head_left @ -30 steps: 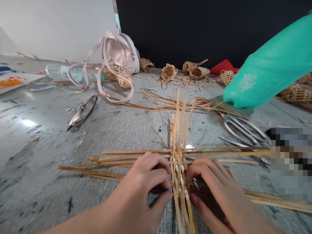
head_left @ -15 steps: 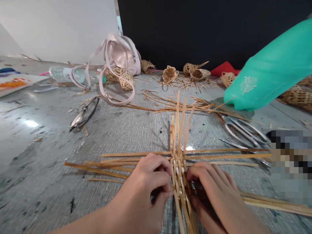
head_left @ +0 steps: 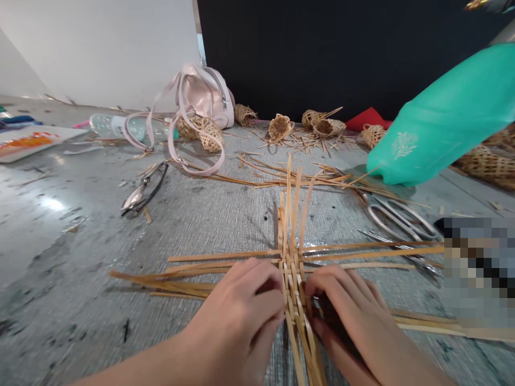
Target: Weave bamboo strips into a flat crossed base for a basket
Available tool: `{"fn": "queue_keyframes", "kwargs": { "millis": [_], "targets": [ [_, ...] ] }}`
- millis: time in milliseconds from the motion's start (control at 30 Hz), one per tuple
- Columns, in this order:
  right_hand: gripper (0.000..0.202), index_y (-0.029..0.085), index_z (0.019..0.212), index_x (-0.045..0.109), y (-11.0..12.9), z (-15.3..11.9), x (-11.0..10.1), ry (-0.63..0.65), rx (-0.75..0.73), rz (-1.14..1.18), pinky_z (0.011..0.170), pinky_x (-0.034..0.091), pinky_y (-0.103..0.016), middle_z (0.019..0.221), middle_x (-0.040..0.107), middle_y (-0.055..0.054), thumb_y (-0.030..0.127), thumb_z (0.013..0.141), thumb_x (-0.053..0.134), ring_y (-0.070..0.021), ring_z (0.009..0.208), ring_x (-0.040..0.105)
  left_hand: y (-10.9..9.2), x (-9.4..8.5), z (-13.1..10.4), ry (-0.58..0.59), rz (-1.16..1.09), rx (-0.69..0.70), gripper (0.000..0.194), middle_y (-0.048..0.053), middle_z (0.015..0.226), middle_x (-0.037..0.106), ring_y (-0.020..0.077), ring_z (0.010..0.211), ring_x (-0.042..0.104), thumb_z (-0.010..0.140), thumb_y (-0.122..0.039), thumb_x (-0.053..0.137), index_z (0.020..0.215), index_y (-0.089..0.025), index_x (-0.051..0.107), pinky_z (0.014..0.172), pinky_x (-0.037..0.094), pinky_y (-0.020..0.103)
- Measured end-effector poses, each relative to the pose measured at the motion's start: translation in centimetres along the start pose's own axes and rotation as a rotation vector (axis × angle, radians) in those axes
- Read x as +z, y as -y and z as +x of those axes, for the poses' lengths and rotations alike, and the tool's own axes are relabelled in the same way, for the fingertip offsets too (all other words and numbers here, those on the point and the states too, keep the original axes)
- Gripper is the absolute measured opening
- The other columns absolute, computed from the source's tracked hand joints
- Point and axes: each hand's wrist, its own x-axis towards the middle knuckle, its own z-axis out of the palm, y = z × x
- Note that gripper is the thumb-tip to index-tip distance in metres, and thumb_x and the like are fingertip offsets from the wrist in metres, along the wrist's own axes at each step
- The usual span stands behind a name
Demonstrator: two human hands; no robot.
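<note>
A cross-shaped weave of thin bamboo strips [head_left: 293, 284] lies on the grey table, its loose ends spreading left, right, away and towards me. At its left edge my left hand [head_left: 249, 311] is curled, thumb and fingertips pressed together on the side strips. My right hand [head_left: 346, 311] bends over the right edge, fingertips against the weave and strips passing under the palm. Several upright strip ends [head_left: 295, 214] rise beyond the woven part. The palms hide some of the side strips.
Scissors [head_left: 402, 217] and a pointed metal tool [head_left: 386, 241] lie right. Eyeglasses [head_left: 145, 187] rest left. Behind are loose strips [head_left: 273, 177], a pink bag [head_left: 205, 96], a clear bottle [head_left: 116, 127], small woven baskets [head_left: 280, 127] and a green bottle [head_left: 446, 118].
My left thumb and fingers have drawn closer together, narrowing the gap between them. My right hand has shifted slightly left. The view has moved a little.
</note>
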Motion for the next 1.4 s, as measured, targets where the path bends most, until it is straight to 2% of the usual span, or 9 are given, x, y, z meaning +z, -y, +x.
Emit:
{"fn": "queue_keyframes", "kwargs": {
  "millis": [100, 233, 367, 500, 667, 767, 900, 1133, 1400],
  "targets": [
    [0.017, 0.021, 0.093, 0.045, -0.3, -0.4, 0.1, -0.024, -0.014, -0.025, 0.059, 0.052, -0.03, 0.086, 0.055, -0.004, 0.013, 0.078, 0.041, -0.0162, 0.076, 0.057, -0.1, 0.1, -0.2, 0.004, 0.113, 0.032, 0.02, 0.006, 0.084, 0.056, 0.0176, 0.077, 0.049, 0.081, -0.006, 0.042, 0.074, -0.016, 0.057, 0.072, 0.043, 0.032],
    [0.015, 0.022, 0.096, 0.05, -1.1, -0.8, -0.4, -0.101, -0.033, -0.025, 0.068, 0.051, -0.028, 0.094, 0.055, -0.004, 0.017, 0.084, 0.042, -0.0156, 0.085, 0.056, 0.0, 0.2, -0.4, -0.089, 0.136, 0.044, 0.017, 0.005, 0.085, 0.056, 0.0175, 0.079, 0.049, 0.082, -0.007, 0.045, 0.073, -0.015, 0.057, 0.074, 0.041, 0.033],
    [0.016, 0.021, 0.1, 0.051, -1.8, -0.5, -0.8, -0.189, -0.075, -0.073, 0.072, 0.049, -0.028, 0.098, 0.055, -0.005, 0.018, 0.088, 0.042, -0.0152, 0.088, 0.056, 0.5, 0.3, -0.4, -0.153, 0.238, -0.051, 0.015, 0.005, 0.085, 0.056, 0.0206, 0.079, 0.049, 0.085, -0.01, 0.046, 0.086, -0.016, 0.059, 0.07, 0.04, 0.037],
    [0.02, 0.019, 0.105, 0.051, -1.8, 0.2, -0.2, -0.091, -0.074, -0.073, 0.078, 0.047, -0.035, 0.103, 0.054, -0.006, 0.015, 0.09, 0.039, -0.0179, 0.093, 0.054, 0.9, 0.4, -0.3, -0.079, 0.289, -0.206, 0.012, 0.005, 0.089, 0.054, 0.0237, 0.082, 0.048, 0.082, -0.013, 0.053, 0.092, -0.017, 0.057, 0.073, 0.04, 0.041],
    [0.017, 0.017, 0.096, 0.052, -1.1, 1.0, 0.7, -0.034, -0.007, -0.04, 0.072, 0.046, -0.039, 0.096, 0.053, -0.008, 0.016, 0.09, 0.037, -0.02, 0.087, 0.051, 0.9, 0.2, 0.2, -0.039, 0.199, -0.26, 0.008, 0.004, 0.093, 0.053, 0.0226, 0.086, 0.047, 0.083, -0.016, 0.054, 0.091, -0.017, 0.054, 0.076, 0.037, 0.04],
    [0.014, 0.016, 0.097, 0.05, -0.9, 1.2, 1.3, -0.074, 0.022, -0.06, 0.07, 0.044, -0.041, 0.093, 0.051, -0.008, 0.019, 0.088, 0.04, -0.0215, 0.086, 0.047, 0.9, 0.2, 0.6, -0.019, 0.186, -0.293, 0.002, 0.003, 0.09, 0.053, 0.0216, 0.085, 0.046, 0.084, -0.017, 0.054, 0.086, -0.018, 0.053, 0.075, 0.036, 0.039],
    [0.011, 0.018, 0.094, 0.049, -1.0, 1.2, 1.8, -0.112, 0.01, -0.059, 0.068, 0.041, -0.04, 0.092, 0.05, -0.007, 0.021, 0.087, 0.041, -0.0217, 0.084, 0.045, 0.9, 0.4, 0.9, 0.0, 0.202, -0.329, 0.008, 0.001, 0.09, 0.053, 0.0218, 0.085, 0.046, 0.081, -0.02, 0.061, 0.086, -0.019, 0.054, 0.074, 0.034, 0.039],
    [0.009, 0.018, 0.092, 0.047, -0.7, 1.2, 1.4, -0.144, 0.019, -0.113, 0.066, 0.039, -0.038, 0.088, 0.05, -0.006, 0.022, 0.084, 0.043, -0.0218, 0.08, 0.046, 1.0, 0.5, 1.0, 0.003, 0.195, -0.312, 0.017, 0.001, 0.09, 0.053, 0.0227, 0.084, 0.046, 0.076, -0.023, 0.067, 0.089, -0.022, 0.055, 0.074, 0.032, 0.039],
    [0.004, 0.021, 0.082, 0.044, -0.8, 1.3, 1.4, -0.156, 0.051, -0.118, 0.063, 0.038, -0.036, 0.081, 0.05, -0.004, 0.023, 0.081, 0.046, -0.0204, 0.076, 0.047, 0.6, 0.2, 1.2, 0.069, 0.208, -0.321, 0.013, 0.001, 0.09, 0.054, 0.0234, 0.085, 0.045, 0.08, -0.022, 0.063, 0.09, -0.021, 0.054, 0.073, 0.031, 0.04]
  ]
}}
